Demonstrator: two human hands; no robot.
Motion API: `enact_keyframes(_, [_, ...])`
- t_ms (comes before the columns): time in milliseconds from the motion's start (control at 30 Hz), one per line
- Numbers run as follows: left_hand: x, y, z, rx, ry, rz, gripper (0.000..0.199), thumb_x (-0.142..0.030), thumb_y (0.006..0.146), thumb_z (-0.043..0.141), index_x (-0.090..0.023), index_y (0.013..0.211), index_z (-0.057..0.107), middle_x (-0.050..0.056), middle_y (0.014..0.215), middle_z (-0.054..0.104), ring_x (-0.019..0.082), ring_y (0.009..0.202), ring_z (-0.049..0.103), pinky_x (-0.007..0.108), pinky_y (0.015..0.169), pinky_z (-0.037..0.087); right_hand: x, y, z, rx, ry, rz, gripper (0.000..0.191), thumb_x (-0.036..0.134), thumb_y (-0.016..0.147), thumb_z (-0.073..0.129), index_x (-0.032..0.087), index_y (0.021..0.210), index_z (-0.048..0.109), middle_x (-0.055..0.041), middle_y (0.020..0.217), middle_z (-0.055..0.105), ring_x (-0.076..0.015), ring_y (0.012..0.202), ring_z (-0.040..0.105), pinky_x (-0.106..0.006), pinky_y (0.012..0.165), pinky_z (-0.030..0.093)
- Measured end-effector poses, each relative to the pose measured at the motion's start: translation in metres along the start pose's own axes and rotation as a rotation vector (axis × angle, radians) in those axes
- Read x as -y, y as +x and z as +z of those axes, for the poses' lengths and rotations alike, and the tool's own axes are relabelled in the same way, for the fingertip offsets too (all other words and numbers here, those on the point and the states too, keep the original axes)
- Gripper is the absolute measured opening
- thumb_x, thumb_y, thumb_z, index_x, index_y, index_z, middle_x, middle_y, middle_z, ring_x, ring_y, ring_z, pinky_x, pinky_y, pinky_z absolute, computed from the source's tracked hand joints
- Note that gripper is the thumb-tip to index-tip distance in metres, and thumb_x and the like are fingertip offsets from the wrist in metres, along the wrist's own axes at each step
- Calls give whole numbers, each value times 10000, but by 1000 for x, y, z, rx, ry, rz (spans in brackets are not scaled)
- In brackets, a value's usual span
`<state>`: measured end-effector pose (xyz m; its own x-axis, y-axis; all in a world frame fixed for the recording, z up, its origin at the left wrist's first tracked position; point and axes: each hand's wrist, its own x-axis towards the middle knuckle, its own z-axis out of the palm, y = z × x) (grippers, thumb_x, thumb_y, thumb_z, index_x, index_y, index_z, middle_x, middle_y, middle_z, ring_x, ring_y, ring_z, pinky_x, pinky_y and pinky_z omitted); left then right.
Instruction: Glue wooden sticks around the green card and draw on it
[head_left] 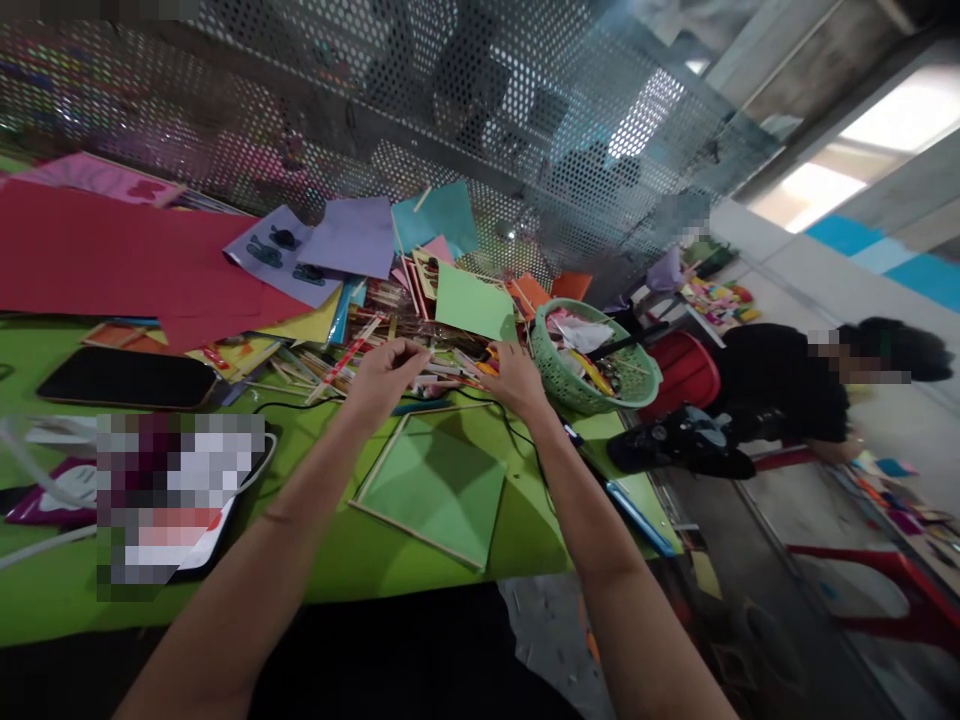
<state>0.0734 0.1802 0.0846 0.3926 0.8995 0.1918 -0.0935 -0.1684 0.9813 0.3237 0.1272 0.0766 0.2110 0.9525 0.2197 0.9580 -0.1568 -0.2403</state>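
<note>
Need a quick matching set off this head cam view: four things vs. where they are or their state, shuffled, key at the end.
1. Basket
2. Dark phone
3. Stick-edged green sheet
4. Right hand

A. At left, on the near side of the red paper
B. Directly left of the basket
C. Toward the table's far right, with mixed items inside
D. Flat between the forearms

Pairs: 1-C, 2-A, 3-D, 4-B
</note>
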Motion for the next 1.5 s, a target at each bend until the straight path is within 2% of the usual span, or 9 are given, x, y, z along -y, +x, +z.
enact_keyframes(167, [3, 1, 5, 0, -54, -2, 300, -477, 769, 720, -183, 801, 676, -27, 642, 550, 100, 559, 449, 240, 536, 371, 7, -24, -7, 91, 704, 23, 529, 375, 779, 664, 210, 1281, 651, -102, 1315, 673, -294, 1210, 624, -443, 1074, 476])
enact_keyframes(233, [4, 0, 7, 3, -68, -4, 297, -474, 763, 726, -184, 795, 671, -26, 651, 557, 100, 568, 459, 237, 541, 380, 17, -32, -7, 166, 875, 24, 482, 403, 769, 686, 223, 1215, 690, -70, 1233, 703, -293, 1176, 634, -439, 1057, 483])
enact_keyframes(333, [6, 0, 8, 0, -81, -11, 274, -446, 752, 732, -188, 817, 667, -25, 673, 578, 103, 581, 481, 230, 545, 398, 32, -41, -6, 217, 976, 7, 469, 401, 754, 724, 248, 1197, 711, -48, 1210, 708, -291, 1195, 623, -439, 1090, 459])
enact_keyframes(500, [7, 1, 9, -10, -86, -22, 194, -365, 759, 715, -192, 836, 672, -23, 695, 617, 104, 579, 506, 226, 545, 425, 44, -41, -3, 184, 904, -38, 503, 395, 740, 765, 269, 1224, 712, -55, 1271, 681, -303, 1263, 588, -452, 1151, 403])
enact_keyframes(800, [6, -1, 11, -32, -57, -43, 16, -197, 797, 648, -187, 807, 640, -25, 689, 620, 106, 577, 558, 239, 580, 453, 53, -38, -3, 191, 787, -54, 517, 442, 769, 727, 235, 1242, 701, -73, 1220, 694, -309, 1197, 615, -457, 1100, 442])
enact_keyframes(1000, [8, -2, 13, -35, -21, -38, 31, -213, 829, 664, -193, 833, 641, -16, 695, 636, 119, 599, 577, 249, 604, 463, 54, -37, -5, 207, 769, -77, 475, 413, 797, 686, 242, 1241, 689, -69, 1196, 692, -292, 1152, 624, -442, 1048, 484])
enact_keyframes(1133, [8, -2, 13, -35, 10, -36, 39, -223, 836, 652, -193, 815, 639, -11, 667, 631, 128, 598, 567, 247, 587, 447, 55, -35, -8, 243, 704, -70, 363, 397, 761, 684, 233, 1085, 690, -47, 1023, 662, -259, 997, 610, -392, 912, 516])
enact_keyframes(1233, [9, -2, 13, -31, 35, -36, 49, -226, 835, 648, -195, 805, 625, -16, 656, 624, 132, 595, 560, 251, 586, 438, 58, -34, -10, 277, 626, -79, 255, 382, 741, 645, 231, 946, 638, -31, 896, 604, -238, 885, 566, -360, 816, 495])
enact_keyframes(1500, [19, -2, 18, -4, 116, -10, 51, -227, 860, 616, -200, 819, 601, -4, 722, 659, 153, 656, 600, 267, 632, 456, 60, -35, -1, 228, 424, -123, 207, 348, 724, 515, 230, 891, 546, -17, 805, 572, -226, 766, 514, -352, 719, 428])
